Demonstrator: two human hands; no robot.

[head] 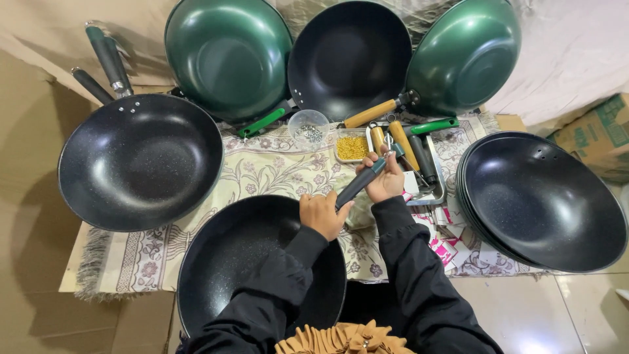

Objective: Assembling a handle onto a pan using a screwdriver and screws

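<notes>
A black speckled wok [236, 262] lies in front of me on a patterned cloth [268, 170], partly hidden by my black sleeves. My left hand [321, 213] is closed around the lower end of a dark pan handle [360, 182] at the wok's rim. At the handle's upper end, my right hand [385, 178] holds it near the metal collar. I cannot tell whether the handle is joined to the wok.
A handled black wok [141, 160] sits left; a stack of handleless black woks [544, 200] right. Green woks [226, 56] [465, 56] and a black one [350, 56] lean behind. Cups of screws [308, 131] and yellow bits [352, 146], a tray of handles [419, 154], a cardboard box [599, 134].
</notes>
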